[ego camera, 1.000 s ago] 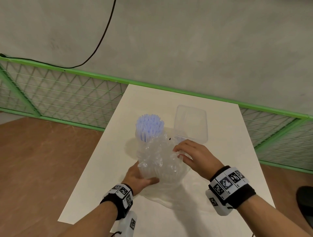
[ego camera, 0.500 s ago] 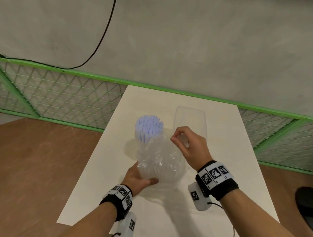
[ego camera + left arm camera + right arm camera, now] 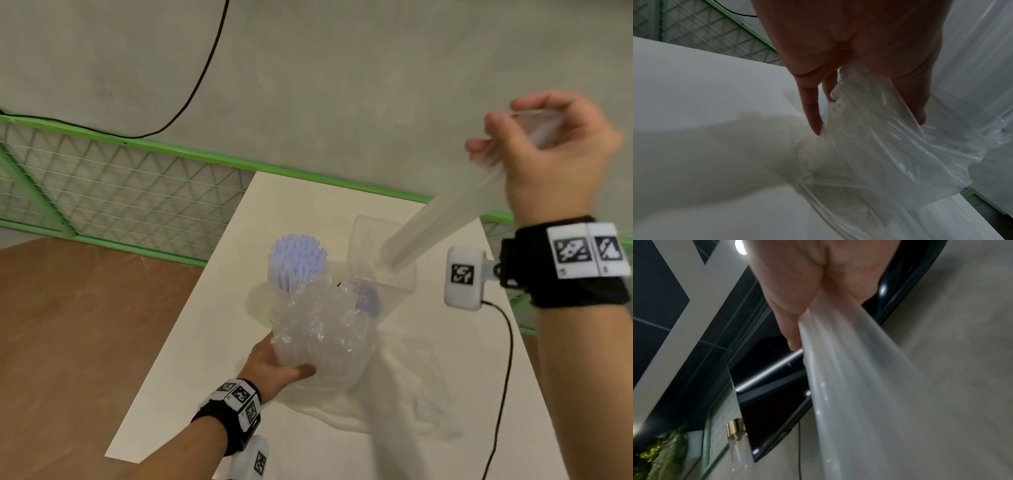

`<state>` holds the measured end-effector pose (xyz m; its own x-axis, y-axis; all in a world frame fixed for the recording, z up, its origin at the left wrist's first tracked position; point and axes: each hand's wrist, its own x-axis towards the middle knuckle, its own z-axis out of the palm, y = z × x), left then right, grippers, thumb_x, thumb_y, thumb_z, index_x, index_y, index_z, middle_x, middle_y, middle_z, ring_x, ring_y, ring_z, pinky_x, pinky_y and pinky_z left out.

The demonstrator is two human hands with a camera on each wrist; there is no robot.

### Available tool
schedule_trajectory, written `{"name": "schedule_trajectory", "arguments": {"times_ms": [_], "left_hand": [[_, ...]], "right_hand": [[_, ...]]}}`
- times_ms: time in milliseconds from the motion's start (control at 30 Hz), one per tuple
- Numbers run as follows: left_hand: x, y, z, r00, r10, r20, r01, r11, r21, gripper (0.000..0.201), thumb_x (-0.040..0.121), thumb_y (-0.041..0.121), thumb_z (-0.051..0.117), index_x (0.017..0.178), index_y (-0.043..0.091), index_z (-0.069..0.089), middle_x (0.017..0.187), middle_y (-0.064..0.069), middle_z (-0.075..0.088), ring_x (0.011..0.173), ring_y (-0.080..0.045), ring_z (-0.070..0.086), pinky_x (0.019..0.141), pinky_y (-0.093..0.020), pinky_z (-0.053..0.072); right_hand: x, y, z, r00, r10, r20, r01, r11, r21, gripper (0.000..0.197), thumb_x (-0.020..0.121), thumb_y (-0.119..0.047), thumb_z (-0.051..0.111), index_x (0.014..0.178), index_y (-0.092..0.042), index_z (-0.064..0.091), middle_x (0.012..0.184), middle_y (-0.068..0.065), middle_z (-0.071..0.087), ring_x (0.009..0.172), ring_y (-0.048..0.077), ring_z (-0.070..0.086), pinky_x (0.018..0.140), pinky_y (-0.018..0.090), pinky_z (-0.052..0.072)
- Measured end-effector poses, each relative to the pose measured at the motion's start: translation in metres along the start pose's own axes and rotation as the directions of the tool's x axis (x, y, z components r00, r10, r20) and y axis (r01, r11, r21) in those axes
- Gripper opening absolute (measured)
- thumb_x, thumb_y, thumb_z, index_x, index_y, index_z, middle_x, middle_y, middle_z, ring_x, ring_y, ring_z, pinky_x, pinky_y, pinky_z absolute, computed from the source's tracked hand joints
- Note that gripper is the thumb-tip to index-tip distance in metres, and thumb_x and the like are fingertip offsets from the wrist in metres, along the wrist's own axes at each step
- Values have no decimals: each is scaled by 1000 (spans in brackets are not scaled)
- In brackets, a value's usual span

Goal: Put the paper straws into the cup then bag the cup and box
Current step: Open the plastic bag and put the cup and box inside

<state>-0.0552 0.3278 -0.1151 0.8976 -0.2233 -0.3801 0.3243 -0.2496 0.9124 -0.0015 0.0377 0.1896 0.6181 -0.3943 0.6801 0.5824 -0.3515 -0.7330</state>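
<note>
A bundle of pale blue paper straws point(image 3: 297, 260) stands upright in a clear cup wrapped in a crinkled clear plastic bag point(image 3: 325, 329) on the white table point(image 3: 212, 342). My left hand point(image 3: 274, 370) grips the cup's lower side through the bag; its fingers point(image 3: 812, 112) press into the plastic. My right hand point(image 3: 544, 144) is raised high at the upper right and grips a stretched strip of the bag point(image 3: 442, 219), seen taut below the fist point(image 3: 849, 369). The clear plastic box point(image 3: 383, 260) stands behind the cup.
A green-framed mesh fence point(image 3: 120, 192) runs along the table's far and left side, with a grey wall point(image 3: 342, 85) behind. A black cable point(image 3: 507, 359) hangs from my right wrist camera. Brown floor point(image 3: 85, 325) lies to the left.
My right hand has pinched the bag's edge by the cup's top and pulled it sharply up and to the right, stretching the plastic. The left hand has stayed on the cup.
</note>
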Motion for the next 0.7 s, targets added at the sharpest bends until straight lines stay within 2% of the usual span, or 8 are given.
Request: {"name": "schedule_trajectory", "arguments": {"times_ms": [100,267,400,500,533,600,633,700], "left_hand": [[-2,1,1,1000,10,-6,-11,1000,-7,60,55,22,97,108,26,70,96,9,77,92,-9,73,87,-31,57],[-4,1,0,1000,30,-1,-30,1000,-7,64,54,27,96,112,27,69,99,11,77,94,-6,72,90,-32,56],[-4,1,-1,1000,17,6,-17,1000,-13,67,53,29,96,114,25,68,101,10,76,95,-5,72,91,-32,56],[-5,2,0,1000,2,-7,-2,1000,-12,63,57,23,96,113,24,68,99,12,77,92,-2,72,88,-25,56],[-5,3,1,1000,-1,-11,0,1000,-15,62,57,22,96,113,24,68,98,12,77,92,-1,72,86,-22,55],[-6,3,2,1000,-3,-15,3,1000,-24,62,57,21,96,113,23,68,98,13,77,92,-1,72,85,-20,54],[-6,2,2,1000,-5,-15,5,1000,-30,62,58,19,96,112,23,68,97,13,77,92,-1,72,85,-21,54],[-7,2,2,1000,-5,-14,5,999,-39,61,57,18,96,111,23,68,98,14,77,93,-3,72,89,-25,55]], "right_hand": [[22,23,3,999,30,43,-30,999,-13,18,83,-9,74,90,-14,59,69,0,67,60,29,71,59,41,57],[8,107,17,934,274,231,-242,958,-157,18,83,-13,74,84,-27,62,74,4,69,64,26,72,69,54,59],[-23,152,16,865,437,247,-359,882,-305,15,88,-16,71,83,-25,61,81,8,70,75,22,72,81,50,58],[-39,174,8,772,518,368,-223,763,-607,3,90,-34,66,91,-31,65,103,-3,71,105,20,65,94,36,48],[-43,179,6,716,542,440,-113,712,-693,11,92,-39,62,100,-33,66,119,-5,66,119,20,57,100,36,42],[-45,186,2,588,609,533,91,605,-791,31,96,-47,51,125,-37,57,150,-8,41,143,21,29,111,49,27],[-45,186,3,565,632,530,157,548,-821,39,97,-51,46,134,-39,48,158,-9,26,148,22,16,111,55,21],[-41,179,5,592,641,488,200,470,-860,48,97,-54,42,143,-43,35,162,-11,9,149,26,5,110,60,16]]}}
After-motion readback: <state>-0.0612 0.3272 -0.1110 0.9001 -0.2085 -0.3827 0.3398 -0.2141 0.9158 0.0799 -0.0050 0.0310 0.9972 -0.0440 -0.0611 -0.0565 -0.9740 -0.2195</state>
